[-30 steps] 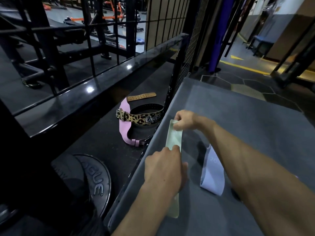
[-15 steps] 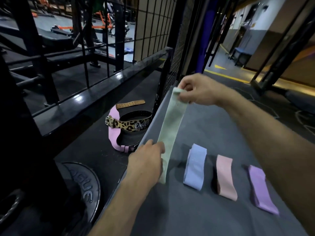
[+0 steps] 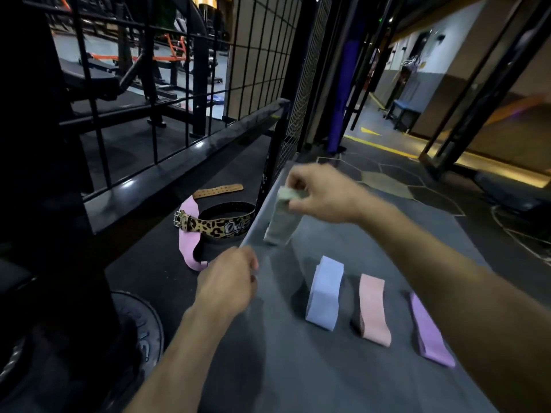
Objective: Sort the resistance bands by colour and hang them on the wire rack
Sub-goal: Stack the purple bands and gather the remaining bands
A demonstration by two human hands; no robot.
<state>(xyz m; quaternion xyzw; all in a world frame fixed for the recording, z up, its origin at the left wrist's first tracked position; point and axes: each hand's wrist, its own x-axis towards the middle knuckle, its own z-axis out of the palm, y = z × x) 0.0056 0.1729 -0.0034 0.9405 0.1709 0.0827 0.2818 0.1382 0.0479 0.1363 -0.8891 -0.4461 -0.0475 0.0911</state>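
My right hand (image 3: 320, 195) pinches the top end of a pale green resistance band (image 3: 281, 223), which hangs blurred above the grey bench top (image 3: 372, 231). My left hand (image 3: 228, 281) hovers lower left near the bench's edge, fingers curled with nothing in them. Three bands lie in a row on the bench: a light blue band (image 3: 325, 292), a peach-pink band (image 3: 374, 308) and a purple band (image 3: 429, 330). The black wire rack (image 3: 259, 49) stands behind, beyond the green band.
On the lower black shelf to the left lie a leopard-print lifting belt (image 3: 222, 226), a pink belt (image 3: 189, 234) and a tan strap (image 3: 217, 190). A black weight plate (image 3: 140, 332) rests at lower left. A purple post (image 3: 343, 70) stands behind the bench.
My left hand has let go of the green band's lower end and drawn back. The band now hangs from my right hand alone, shorter and swinging.
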